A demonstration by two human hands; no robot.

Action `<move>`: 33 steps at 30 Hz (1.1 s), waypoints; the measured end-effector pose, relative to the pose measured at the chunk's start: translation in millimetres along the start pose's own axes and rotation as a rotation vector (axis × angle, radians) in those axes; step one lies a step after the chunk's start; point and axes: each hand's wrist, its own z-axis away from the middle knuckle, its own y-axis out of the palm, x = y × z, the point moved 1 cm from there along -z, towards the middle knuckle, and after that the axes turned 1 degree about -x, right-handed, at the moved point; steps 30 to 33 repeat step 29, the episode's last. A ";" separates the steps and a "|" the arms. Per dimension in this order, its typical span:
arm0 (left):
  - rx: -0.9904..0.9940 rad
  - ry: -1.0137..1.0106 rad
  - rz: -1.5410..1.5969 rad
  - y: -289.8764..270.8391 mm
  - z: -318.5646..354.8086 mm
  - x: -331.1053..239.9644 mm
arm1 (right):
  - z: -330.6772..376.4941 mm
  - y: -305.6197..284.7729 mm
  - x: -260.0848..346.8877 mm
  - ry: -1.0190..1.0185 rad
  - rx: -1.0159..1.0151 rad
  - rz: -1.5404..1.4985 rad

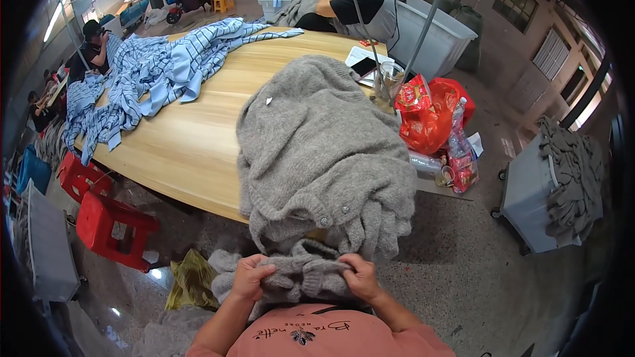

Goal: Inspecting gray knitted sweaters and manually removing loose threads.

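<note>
Close to my body, a grey knitted garment (309,276) is stretched between my two hands. My left hand (251,276) is closed on its left part, thumb on top. On the right, my right hand (360,277) grips the other end with the fingers wrapped round the knit. Just beyond them, a heap of grey knitted cardigans (317,132) lies on the wooden table (198,165), and some of it hangs over the near edge. Two round buttons show on the heap near that edge. Whether the held piece joins the heap cannot be made out.
Blue striped garments (152,66) spread over the table's left side. Red bags (426,116), a plastic bottle (458,119) and a phone (364,67) lie at right. Red stools (116,228) stand left; a cart of garments (552,185) stands right. A co-worker (364,6) sits beyond the table.
</note>
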 end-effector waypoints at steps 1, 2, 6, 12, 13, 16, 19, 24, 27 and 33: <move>0.024 0.041 -0.083 5.1 1.5 -2.6 | -0.3 -0.1 7.9 -0.009 -0.034 -0.011; 0.032 0.071 -0.156 10.3 3.3 -4.5 | -1.2 -3.7 16.5 -0.146 -0.044 0.019; 0.135 0.050 -0.363 30.5 7.6 -3.9 | -9.2 4.8 44.3 -0.677 0.211 0.039; 0.322 0.126 -0.592 37.5 0.7 15.5 | -18.2 22.5 57.9 -0.771 0.227 -0.009; 0.358 0.166 -0.622 34.6 0.1 16.7 | -18.5 23.3 57.2 -0.771 0.176 -0.015; 0.348 -0.100 -0.404 24.7 2.3 21.1 | -17.7 27.1 54.0 -0.787 0.166 0.068; 0.334 -0.204 -0.218 19.2 3.6 22.2 | -18.8 30.7 50.5 -0.805 0.170 0.125; 0.343 -0.163 -0.190 15.1 3.0 25.2 | -18.0 34.1 48.6 -0.800 0.200 0.175; 0.327 -0.123 -0.242 14.5 3.7 24.3 | -17.6 34.0 46.5 -0.791 0.200 0.243; 0.340 -0.086 -0.348 13.0 4.5 22.9 | -16.5 35.9 43.9 -0.755 0.207 0.267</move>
